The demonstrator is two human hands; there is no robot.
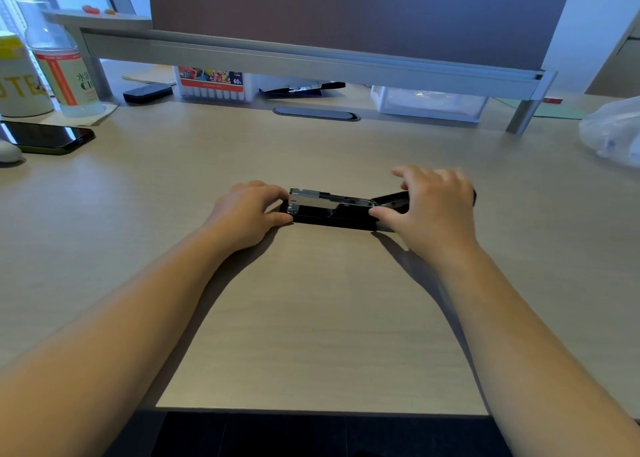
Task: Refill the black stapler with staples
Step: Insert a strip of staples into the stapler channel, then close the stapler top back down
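On the desk (311, 318), the black stapler (332, 214) lies left-right between both hands.

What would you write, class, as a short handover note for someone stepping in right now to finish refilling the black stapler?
Left hand: grip on the left end of the black stapler, steadying it flat on the desk.
Right hand: on the black top cover at the right end, which is swung back.
Done: stapler opened, metal staple channel exposed.
Left: whether staples are loaded cannot be seen; none lie loose on the desk. Load if needed, then close the cover.
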